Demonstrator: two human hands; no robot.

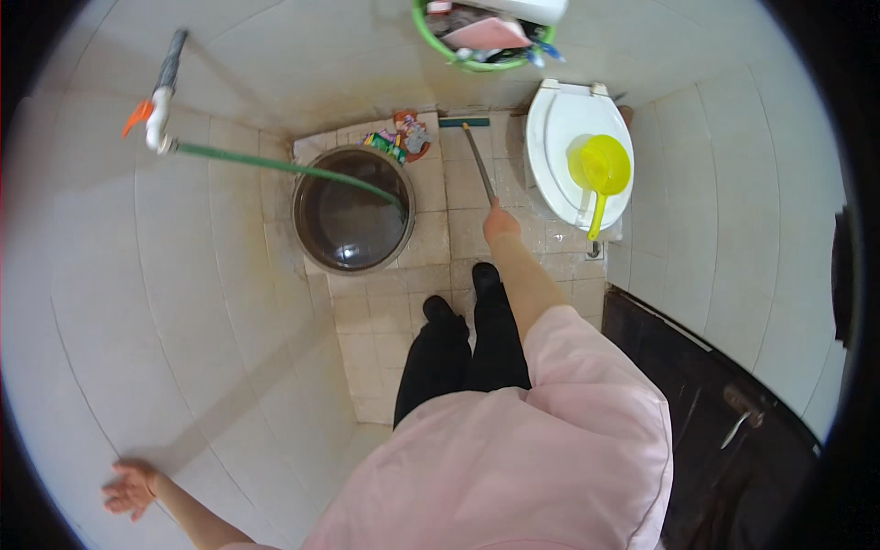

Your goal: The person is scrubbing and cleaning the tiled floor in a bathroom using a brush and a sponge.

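Observation:
My right hand [500, 221] is closed round the grey handle of a long-handled floor brush or squeegee [480, 167]; which of the two, I cannot tell. Its narrow teal head lies on the tiles by the far wall, between a water tub and the toilet. Out at the lower left, my left hand [130, 489] is empty, its fingers spread close to or against the tiled wall [229, 367]; whether it touches, I cannot tell.
A round tub [301, 240] of water stands left, with a green hose [266, 163] running into it from an orange-handled tap [151, 124]. Crumpled packets [390, 144] lie behind it. On the closed toilet lid [552, 137] rests a yellow dipper [605, 170]. A dark door [678, 367] is at right.

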